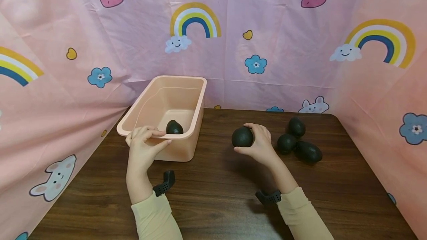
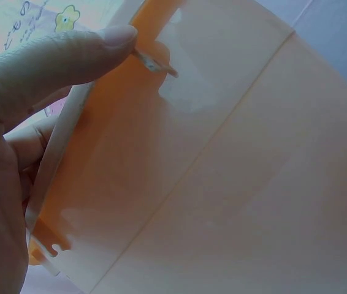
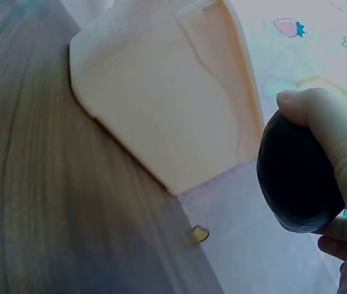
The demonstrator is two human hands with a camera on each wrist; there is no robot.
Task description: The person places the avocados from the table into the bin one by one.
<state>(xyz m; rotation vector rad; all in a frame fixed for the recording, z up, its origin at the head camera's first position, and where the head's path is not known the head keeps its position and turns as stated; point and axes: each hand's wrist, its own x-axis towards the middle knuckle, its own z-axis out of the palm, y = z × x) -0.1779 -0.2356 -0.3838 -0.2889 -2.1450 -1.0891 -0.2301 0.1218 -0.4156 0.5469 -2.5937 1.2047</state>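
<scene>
My left hand (image 1: 143,145) pinches the front rim of a peach-coloured plastic bin (image 1: 198,116). In the left wrist view the thumb (image 2: 81,55) lies along the bin's outer side, and the other fingers go over the rim, partly hidden. Inside the bin, near its front wall, lies one dark green avocado (image 1: 174,127). My right hand (image 1: 261,142) holds another dark avocado (image 1: 242,137) between thumb and fingers, raised above the table to the right of the bin. The right wrist view shows this held avocado (image 3: 296,174) with the bin's side wall beyond it.
Three more avocados lie grouped on the right of the table: a rear one (image 1: 296,127), a left one (image 1: 286,143) and a longer one (image 1: 308,152). The dark wooden table (image 1: 213,199) ends at a printed cloth backdrop (image 1: 230,58) behind and at both sides.
</scene>
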